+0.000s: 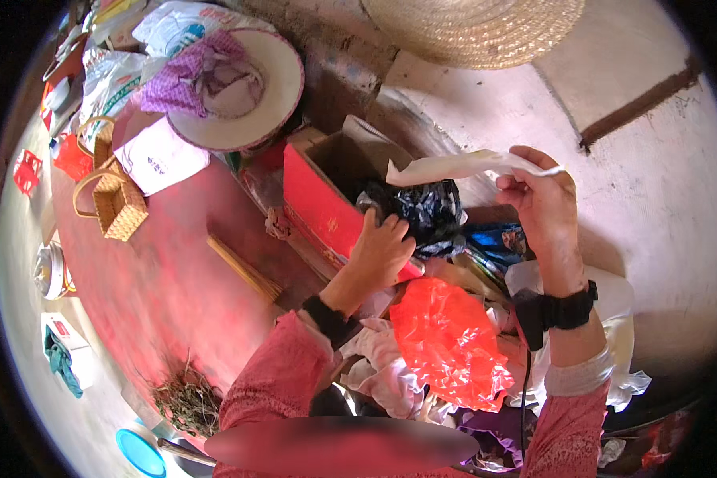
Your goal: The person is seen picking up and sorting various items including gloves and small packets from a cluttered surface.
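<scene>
My right hand (544, 209) is raised on the right and pinches a long cream-white strip (454, 166) that looks like paper or thin cloth. The strip stretches leftwards above an open red cardboard box (325, 209). At that box's near end, my left hand (382, 248) reaches over the rim, fingers curled against a crumpled black plastic bag (433, 209). Whether those fingers grip the bag or the cardboard is hidden. A bright red plastic bag (451, 346) lies below, between my forearms, on a heap of pale crumpled cloth or plastic (382, 364).
Left of the box are a bundle of thin sticks (245, 269), a wicker basket (122, 206) and a clump of dry roots or twigs (188, 400). A wide-brimmed hat with purple checked cloth (269, 83) sits beyond. Above, a straw hat (484, 30) overhangs the pale floor.
</scene>
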The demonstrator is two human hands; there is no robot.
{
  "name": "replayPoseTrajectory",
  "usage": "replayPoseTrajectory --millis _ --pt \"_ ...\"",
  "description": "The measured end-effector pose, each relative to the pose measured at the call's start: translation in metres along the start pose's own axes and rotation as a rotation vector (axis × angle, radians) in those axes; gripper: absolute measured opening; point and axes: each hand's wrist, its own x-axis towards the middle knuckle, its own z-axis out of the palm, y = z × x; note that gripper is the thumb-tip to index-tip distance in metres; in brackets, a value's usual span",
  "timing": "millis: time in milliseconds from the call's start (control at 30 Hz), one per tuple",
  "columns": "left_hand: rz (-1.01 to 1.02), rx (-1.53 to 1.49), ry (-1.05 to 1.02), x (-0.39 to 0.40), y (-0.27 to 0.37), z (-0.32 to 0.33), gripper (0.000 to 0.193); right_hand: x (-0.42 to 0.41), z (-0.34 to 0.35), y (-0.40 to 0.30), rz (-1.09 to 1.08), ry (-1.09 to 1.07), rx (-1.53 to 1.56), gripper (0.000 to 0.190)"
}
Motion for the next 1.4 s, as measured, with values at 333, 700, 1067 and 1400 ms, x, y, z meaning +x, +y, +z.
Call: replayPoseTrajectory --millis 333,700,1067,1400 --pt "-0.06 -0.458 0.213 -0.003 0.0 -0.041 0.08 0.01 -0.026 -0.024 0.147 -0.061 0.236 0.013" --pt "-0.313 -1.46 0.364 0.037 0.043 -0.087 0.023 -0.021 -0.038 -0.055 0.126 -0.183 0.238 0.016" --pt "-0.468 -1.863 0.233 0.031 0.064 -0.071 0.026 -0.044 -0.114 0.022 0.056 -0.111 -0.135 0.042" --pt "-0.377 -1.936 0.038 0.034 0.081 -0.062 0.025 -0.097 -0.129 0.034 0.125 -0.158 0.201 0.025"
